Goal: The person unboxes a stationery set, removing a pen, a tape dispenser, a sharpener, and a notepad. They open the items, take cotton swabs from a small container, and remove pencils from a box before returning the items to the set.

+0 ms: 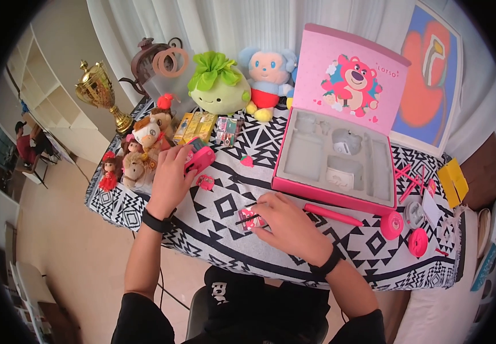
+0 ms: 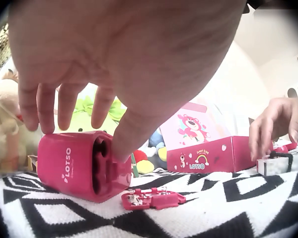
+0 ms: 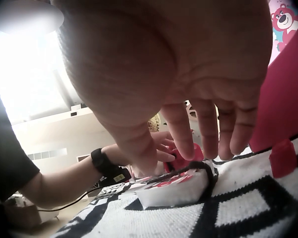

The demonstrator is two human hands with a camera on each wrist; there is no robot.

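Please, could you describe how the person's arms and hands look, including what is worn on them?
The left hand and right hand wear no gloves. Each wrist has a black band. Both black sleeves are short, leaving the forearms uncovered. A black device with a small pale label sits at the left wrist.

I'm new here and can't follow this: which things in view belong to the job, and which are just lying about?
Likely the job: pink LOTSO case, by the left grip; small pink part beside it; black-banded pack, by the right grip; perhaps the open LOTSO box.

Likely just lying about: gold trophy cup; leafy-topped green plush; blue-eared plush.
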